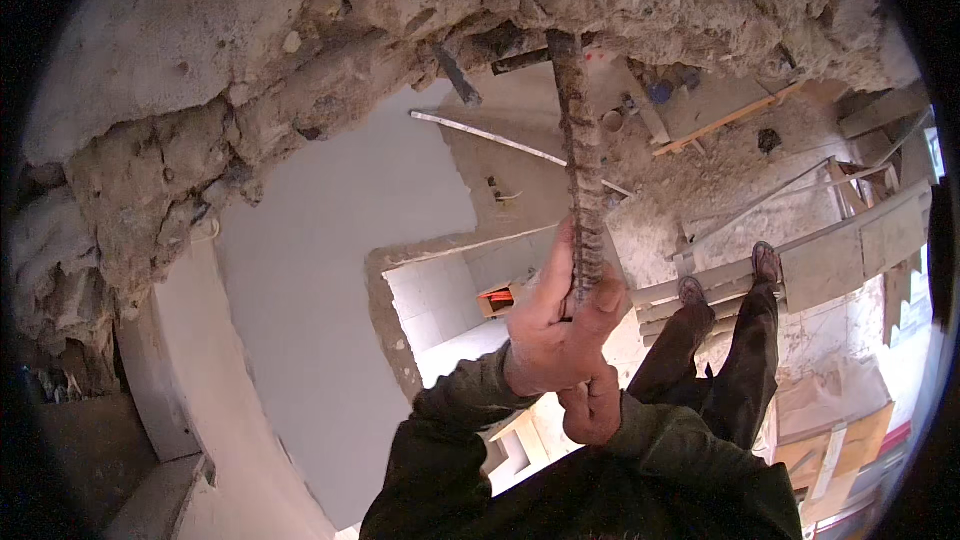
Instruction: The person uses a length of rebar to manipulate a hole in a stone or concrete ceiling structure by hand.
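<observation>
A rusty ribbed rebar [580, 140] runs from the broken concrete edge [400, 35] toward me. My left hand [535, 325] is closed around its near end from the left side. My right hand [598, 340] closes on that same end from the right, its thumb lying along the bar. The two hands touch each other and partly hide the end of the bar. To the left of the rebar, a short dark metal piece [457, 77] sticks out below the concrete edge.
Below, my sandalled feet stand on a wooden plank platform [830, 255]. A smooth grey wall [330, 270] fills the left, beside a recess [440, 305] holding an orange item. A pale batten [490, 137], an orange-brown wooden strip [725, 120] and rubble [720, 165] lie beyond the rebar.
</observation>
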A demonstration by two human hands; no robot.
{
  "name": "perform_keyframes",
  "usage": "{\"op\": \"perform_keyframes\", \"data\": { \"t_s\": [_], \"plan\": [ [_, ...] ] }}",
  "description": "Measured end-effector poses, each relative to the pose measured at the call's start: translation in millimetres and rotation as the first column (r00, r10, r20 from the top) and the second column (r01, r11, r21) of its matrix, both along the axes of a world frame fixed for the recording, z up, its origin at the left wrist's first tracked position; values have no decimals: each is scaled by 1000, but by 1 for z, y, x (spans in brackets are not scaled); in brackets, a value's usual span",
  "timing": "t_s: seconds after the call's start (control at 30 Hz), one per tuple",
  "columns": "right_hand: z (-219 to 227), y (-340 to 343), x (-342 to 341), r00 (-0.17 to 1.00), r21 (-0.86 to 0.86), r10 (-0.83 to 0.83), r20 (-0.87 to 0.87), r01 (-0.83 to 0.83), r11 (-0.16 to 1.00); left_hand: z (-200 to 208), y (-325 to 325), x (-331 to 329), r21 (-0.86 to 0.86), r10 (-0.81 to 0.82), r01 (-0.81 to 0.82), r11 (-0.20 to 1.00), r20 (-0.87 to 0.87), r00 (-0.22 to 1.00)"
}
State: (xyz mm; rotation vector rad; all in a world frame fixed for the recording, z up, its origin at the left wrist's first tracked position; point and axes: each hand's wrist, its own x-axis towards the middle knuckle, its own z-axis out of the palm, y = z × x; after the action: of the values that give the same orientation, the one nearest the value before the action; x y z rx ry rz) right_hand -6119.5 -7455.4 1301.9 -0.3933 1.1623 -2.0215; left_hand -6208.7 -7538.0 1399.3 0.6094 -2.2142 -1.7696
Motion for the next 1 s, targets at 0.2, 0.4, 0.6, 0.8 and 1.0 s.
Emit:
{"op": "perform_keyframes", "data": {
  "t_s": [0.2,0.4,0.6,0.8,1.0],
  "plan": [
    [9,-71,-4,982,-70,-189,-12,188,980,6,-56,8,-268,-205,245,932,169,964],
    [-29,-94,-13,985,-128,-174,5,174,976,-14,-66,1,-480,-169,198,855,103,980],
    [-38,-14,-39,972,53,-167,-167,178,983,-36,-18,-4,-137,-85,75,988,-68,994],
    [-11,85,-108,959,292,-48,-281,133,947,-46,40,-35,248,3,65,967,-266,964],
    [8,120,-139,943,249,328,-57,-305,919,-37,71,-38,473,242,-86,877,-279,929]
  ]
}}
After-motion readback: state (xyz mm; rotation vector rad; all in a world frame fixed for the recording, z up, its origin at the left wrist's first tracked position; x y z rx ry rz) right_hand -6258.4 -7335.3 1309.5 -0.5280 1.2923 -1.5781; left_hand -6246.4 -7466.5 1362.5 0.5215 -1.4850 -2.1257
